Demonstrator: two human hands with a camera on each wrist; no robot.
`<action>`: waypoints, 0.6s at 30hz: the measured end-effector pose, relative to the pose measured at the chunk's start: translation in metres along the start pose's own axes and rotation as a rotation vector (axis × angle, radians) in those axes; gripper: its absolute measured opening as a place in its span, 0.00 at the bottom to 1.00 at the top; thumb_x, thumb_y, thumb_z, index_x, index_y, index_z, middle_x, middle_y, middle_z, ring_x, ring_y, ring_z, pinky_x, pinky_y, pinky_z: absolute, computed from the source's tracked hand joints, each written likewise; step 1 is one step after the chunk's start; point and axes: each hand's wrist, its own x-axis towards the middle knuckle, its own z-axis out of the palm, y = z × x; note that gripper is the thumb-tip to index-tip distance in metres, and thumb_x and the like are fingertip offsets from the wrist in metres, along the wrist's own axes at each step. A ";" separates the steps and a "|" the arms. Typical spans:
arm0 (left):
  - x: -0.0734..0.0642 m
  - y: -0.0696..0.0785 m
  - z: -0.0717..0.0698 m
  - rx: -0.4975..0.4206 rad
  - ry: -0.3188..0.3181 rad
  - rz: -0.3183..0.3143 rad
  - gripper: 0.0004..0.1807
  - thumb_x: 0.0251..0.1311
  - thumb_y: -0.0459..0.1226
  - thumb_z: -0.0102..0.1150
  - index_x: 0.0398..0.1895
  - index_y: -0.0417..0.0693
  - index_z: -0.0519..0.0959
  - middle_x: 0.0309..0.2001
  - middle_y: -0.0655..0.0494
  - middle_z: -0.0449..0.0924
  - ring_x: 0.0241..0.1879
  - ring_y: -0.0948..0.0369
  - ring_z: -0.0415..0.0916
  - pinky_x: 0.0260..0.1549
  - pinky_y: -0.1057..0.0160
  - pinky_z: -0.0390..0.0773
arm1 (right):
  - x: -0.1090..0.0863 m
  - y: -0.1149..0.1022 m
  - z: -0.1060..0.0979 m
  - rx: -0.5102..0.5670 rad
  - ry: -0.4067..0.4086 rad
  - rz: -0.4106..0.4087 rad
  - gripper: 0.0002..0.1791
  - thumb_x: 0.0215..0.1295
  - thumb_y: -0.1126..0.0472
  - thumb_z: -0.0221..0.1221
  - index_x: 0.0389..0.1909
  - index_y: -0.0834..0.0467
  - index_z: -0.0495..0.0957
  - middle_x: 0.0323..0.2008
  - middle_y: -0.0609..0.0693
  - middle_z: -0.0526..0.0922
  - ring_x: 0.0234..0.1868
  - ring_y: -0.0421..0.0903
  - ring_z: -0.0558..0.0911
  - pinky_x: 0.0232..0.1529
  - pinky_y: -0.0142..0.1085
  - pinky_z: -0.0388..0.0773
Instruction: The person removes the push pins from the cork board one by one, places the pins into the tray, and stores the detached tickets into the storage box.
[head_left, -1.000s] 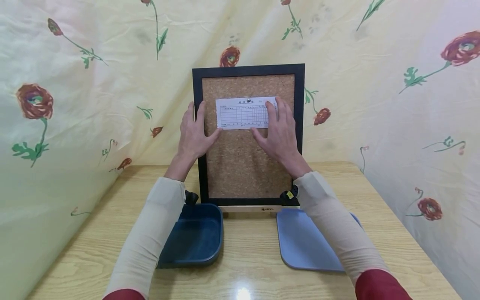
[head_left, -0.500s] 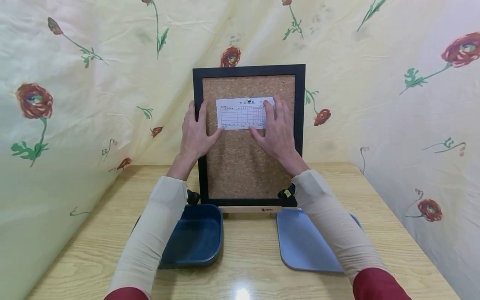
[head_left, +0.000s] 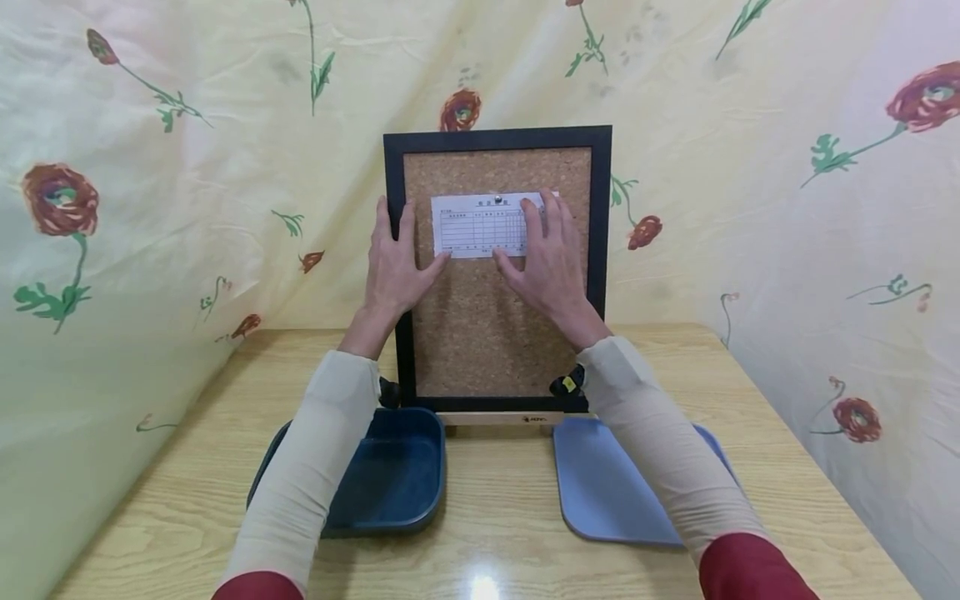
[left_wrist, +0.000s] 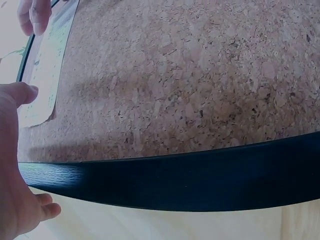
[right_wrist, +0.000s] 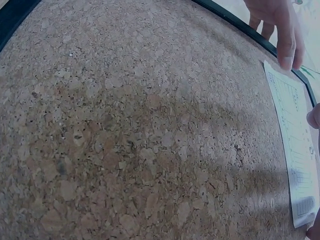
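Note:
A white printed form [head_left: 472, 227] is fixed by a silver pushpin [head_left: 498, 199] at its top middle to a cork board [head_left: 495, 333] with a black frame [head_left: 495, 139]. My left hand [head_left: 393, 271] lies along the frame's left side, its fingers extended upward and its thumb at the form's lower left corner. In the left wrist view, other fingers [left_wrist: 48, 207] show outside the frame. Spread over the form's right part is my right hand [head_left: 551, 262], fingertips near the top edge and thumb at the bottom edge. It hides the form's right end.
In front of the board, a dark blue tray [head_left: 438, 475] stands at left, partly behind the left sleeve. A flat light blue tray [head_left: 600, 492] lies at right under the right forearm. The wooden table [head_left: 495, 500] shows between them; flowered cloth [head_left: 300, 167] hangs behind.
My right hand has slid slightly left across the form. The left hand has shifted slightly right, its thumb farther over the form's corner. Form and pushpin stay in place.

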 end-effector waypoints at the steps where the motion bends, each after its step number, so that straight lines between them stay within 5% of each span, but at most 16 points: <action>1: 0.000 0.000 0.001 -0.004 0.008 0.005 0.48 0.62 0.55 0.61 0.80 0.51 0.50 0.81 0.38 0.33 0.78 0.39 0.50 0.73 0.40 0.60 | 0.000 0.000 0.000 -0.002 0.001 -0.001 0.41 0.65 0.43 0.59 0.71 0.64 0.61 0.76 0.67 0.56 0.77 0.66 0.56 0.75 0.59 0.56; 8: 0.000 0.000 0.005 -0.002 0.070 0.066 0.47 0.62 0.52 0.63 0.79 0.46 0.53 0.81 0.38 0.33 0.76 0.40 0.54 0.70 0.43 0.65 | 0.001 0.002 0.001 -0.005 0.011 -0.013 0.40 0.66 0.43 0.59 0.70 0.64 0.62 0.75 0.68 0.57 0.77 0.66 0.57 0.76 0.58 0.55; 18: 0.001 0.003 0.009 0.012 0.065 0.082 0.46 0.62 0.53 0.61 0.78 0.44 0.54 0.81 0.37 0.35 0.78 0.39 0.48 0.72 0.43 0.63 | 0.001 0.000 0.000 -0.015 0.000 -0.015 0.41 0.66 0.43 0.58 0.71 0.65 0.61 0.75 0.68 0.57 0.77 0.67 0.57 0.76 0.59 0.56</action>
